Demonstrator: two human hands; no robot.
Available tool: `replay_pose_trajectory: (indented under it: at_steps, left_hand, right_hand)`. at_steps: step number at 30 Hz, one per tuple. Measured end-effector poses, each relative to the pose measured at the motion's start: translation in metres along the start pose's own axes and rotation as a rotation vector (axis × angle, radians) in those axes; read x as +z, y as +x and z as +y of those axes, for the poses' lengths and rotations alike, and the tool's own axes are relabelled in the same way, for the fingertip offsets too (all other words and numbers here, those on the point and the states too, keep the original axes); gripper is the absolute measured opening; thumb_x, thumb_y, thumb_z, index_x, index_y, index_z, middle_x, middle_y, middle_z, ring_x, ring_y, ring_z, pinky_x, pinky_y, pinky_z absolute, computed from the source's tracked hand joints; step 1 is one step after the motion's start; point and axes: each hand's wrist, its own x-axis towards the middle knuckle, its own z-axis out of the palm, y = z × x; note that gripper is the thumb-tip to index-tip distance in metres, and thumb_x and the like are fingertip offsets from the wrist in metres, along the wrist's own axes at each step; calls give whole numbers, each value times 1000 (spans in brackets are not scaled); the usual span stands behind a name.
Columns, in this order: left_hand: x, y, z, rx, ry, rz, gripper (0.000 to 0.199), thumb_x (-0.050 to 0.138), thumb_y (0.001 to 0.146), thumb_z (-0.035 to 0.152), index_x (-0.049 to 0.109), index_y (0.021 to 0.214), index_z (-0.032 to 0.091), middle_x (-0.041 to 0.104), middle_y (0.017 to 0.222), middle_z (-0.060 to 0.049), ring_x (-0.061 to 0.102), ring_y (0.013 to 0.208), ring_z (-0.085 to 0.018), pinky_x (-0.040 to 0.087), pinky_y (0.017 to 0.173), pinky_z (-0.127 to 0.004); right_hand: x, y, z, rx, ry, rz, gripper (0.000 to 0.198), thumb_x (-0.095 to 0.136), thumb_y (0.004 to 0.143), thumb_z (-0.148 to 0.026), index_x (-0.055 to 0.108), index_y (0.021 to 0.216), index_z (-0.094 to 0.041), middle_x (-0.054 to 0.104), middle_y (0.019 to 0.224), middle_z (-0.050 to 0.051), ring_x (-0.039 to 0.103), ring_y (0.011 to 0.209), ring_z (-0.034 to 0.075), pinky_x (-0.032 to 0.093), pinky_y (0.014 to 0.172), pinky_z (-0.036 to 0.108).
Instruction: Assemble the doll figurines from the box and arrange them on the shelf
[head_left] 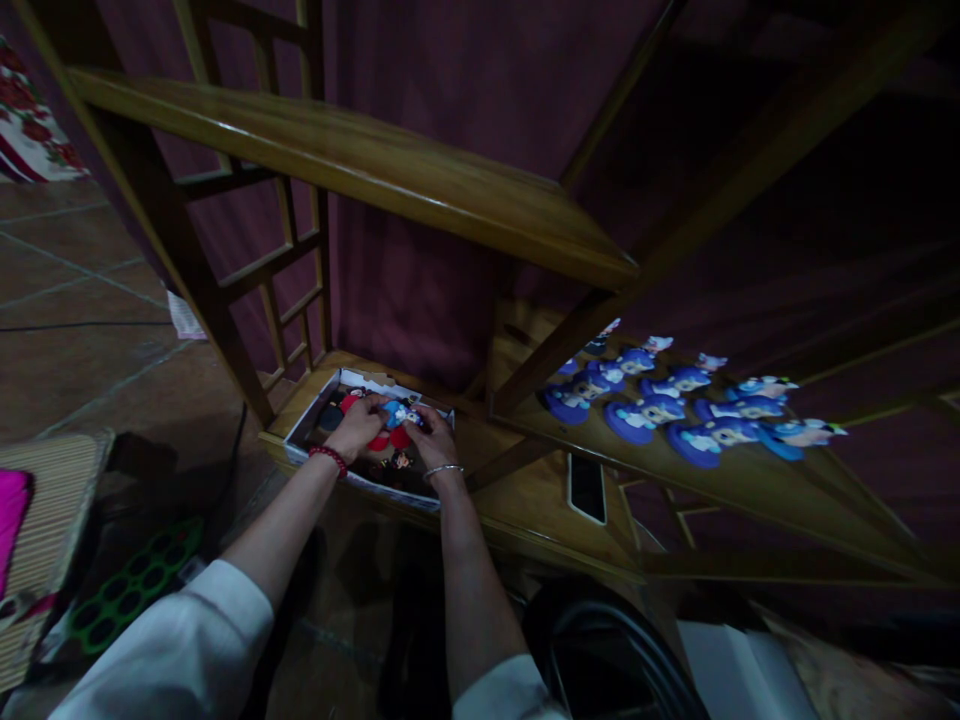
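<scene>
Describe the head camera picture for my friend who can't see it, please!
A person's left hand and right hand hold a small blue-and-white figurine at an open box with red and dark figurines inside. To the right, purple-blue figurines crowd a wooden shelf; lower down lies a dark-screened phone.

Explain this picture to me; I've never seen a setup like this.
No machine here: these are a person's two bare hands, seen by a camera worn on the head, looking forward and down. The left hand wears a red bracelet, the right hand a silvery bangle. Between them they hold a small blue-and-white figurine over an open box containing more figures. The box rests on a wooden shelf, where a phone lies further right. A higher shelf carries rows of purple-blue figurines.
</scene>
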Motion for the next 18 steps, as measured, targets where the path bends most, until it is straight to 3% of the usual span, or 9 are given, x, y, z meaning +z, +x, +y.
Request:
replay_pose_trajectory:
  at_steps: [11,18]
  left_hand:
    - [-2,0,-1,13,0,-11,32,51,67,3,57,97,11,61,70,-1,55,57,-8,46,51,-17]
    - [-3,4,-4,30,11,-36,33,52,65,4,60,95,14,62,74,-2,55,59,-8,45,52,-16]
  right_hand:
    - [4,-2,-2,33,45,66,32,63,58,-30,53,87,-20,60,84,-1,56,76,13,44,74,27]
    - [3,-3,-8,-20,16,51,30,61,61,-30,56,89,-20,60,84,0,55,73,13,45,73,27]
